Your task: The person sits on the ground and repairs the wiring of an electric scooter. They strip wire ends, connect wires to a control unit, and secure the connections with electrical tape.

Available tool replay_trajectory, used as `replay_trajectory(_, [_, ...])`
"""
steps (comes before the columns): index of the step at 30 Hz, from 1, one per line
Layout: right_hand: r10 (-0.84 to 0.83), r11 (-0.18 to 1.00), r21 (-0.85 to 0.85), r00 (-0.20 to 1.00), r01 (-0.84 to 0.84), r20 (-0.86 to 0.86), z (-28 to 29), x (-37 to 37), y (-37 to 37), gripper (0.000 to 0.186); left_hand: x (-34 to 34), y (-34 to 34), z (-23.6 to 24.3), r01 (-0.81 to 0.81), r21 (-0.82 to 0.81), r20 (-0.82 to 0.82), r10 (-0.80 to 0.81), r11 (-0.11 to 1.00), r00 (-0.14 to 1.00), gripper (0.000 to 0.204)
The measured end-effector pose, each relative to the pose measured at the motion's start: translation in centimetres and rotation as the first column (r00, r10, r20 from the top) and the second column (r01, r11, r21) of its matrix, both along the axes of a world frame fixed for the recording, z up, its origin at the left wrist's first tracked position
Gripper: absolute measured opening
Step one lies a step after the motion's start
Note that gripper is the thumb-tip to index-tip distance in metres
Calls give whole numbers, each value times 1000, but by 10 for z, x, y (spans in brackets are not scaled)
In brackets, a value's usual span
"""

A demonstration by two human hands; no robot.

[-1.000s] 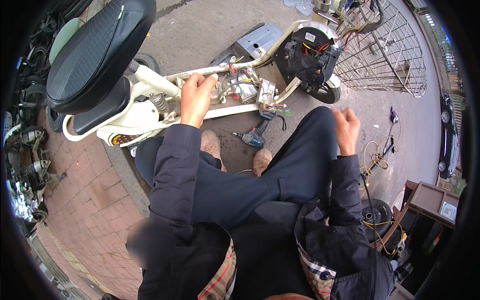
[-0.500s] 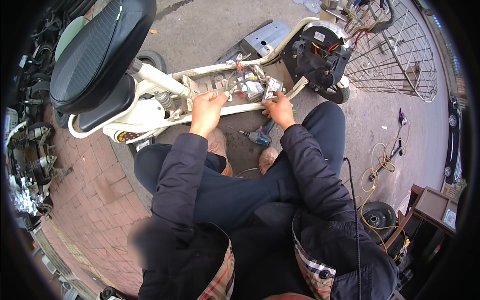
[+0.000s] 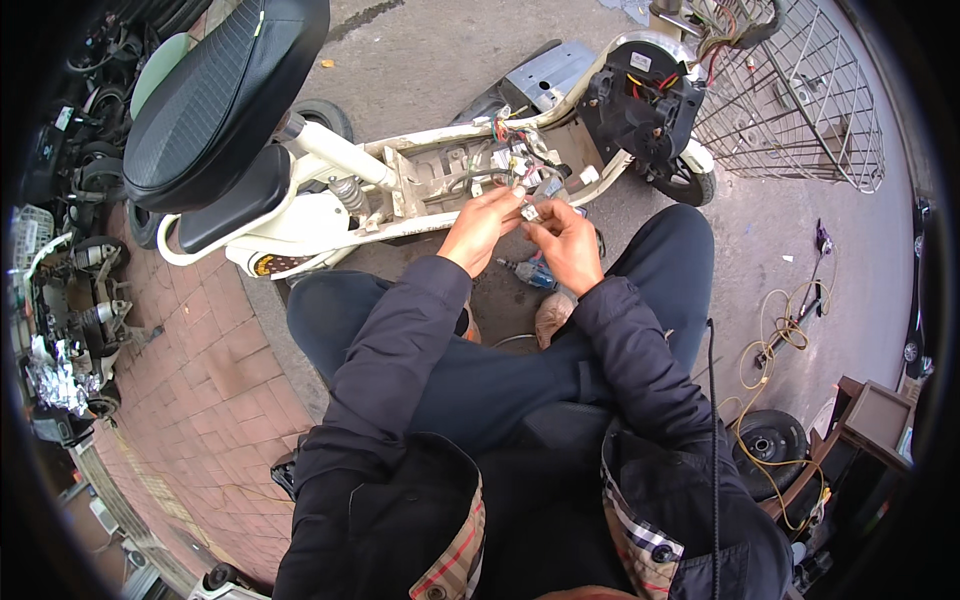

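In front of me lies a cream electric scooter [image 3: 312, 222], black seat [image 3: 220, 110] to the left, its open floor channel [image 3: 430, 170] full of loose wiring and small components [image 3: 515, 155]. My left hand [image 3: 480, 228] is closed in a pinch on the wiring at the channel's near edge. My right hand [image 3: 565, 250] pinches a small white connector [image 3: 530, 212], close beside the left fingertips. A blue-grey power drill [image 3: 535, 272] lies on the ground below my hands, partly hidden by them.
A wire basket [image 3: 790, 100] is at upper right, a grey plastic panel [image 3: 545, 80] behind the scooter. Yellow hose [image 3: 770, 325], a loose wheel [image 3: 765, 450] and brown wooden furniture [image 3: 875, 420] lie at right. Scrap scooter parts [image 3: 85, 280] line the left edge, beside brick paving [image 3: 210, 380].
My right hand came from beside the knee to the wiring, then took the white connector. My left hand moved right and down to meet it. The view has shifted slightly.
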State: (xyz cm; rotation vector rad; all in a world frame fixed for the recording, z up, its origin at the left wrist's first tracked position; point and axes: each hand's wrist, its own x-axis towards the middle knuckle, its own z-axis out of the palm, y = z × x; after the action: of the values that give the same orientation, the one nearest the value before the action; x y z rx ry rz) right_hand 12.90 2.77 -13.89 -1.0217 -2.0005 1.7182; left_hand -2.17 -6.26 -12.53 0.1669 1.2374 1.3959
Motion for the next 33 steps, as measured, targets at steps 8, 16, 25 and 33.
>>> replay_trajectory(8, [34, 964, -260, 993, -63, -115, 18, -1, -20, 26, 2, -18, 15, -146, 99, 175, 127, 984, 976, 42])
replay_trajectory(16, [257, 923, -289, 966, -253, -26, 25, 4, -35, 29, -1, -53, 22, -415, -11, 222, 407, 910, 886, 31])
replay_trajectory(25, [153, 954, -246, 984, -171, -94, 19, 12, -36, 23, -12, -81, 24, -548, -49, 358, 527, 835, 771, 26])
replay_trajectory(33, [-54, 952, -301, 998, 57, 17, -13, 0, -13, 39, -10, -78, 30, -467, -33, 389, 442, 883, 808, 28])
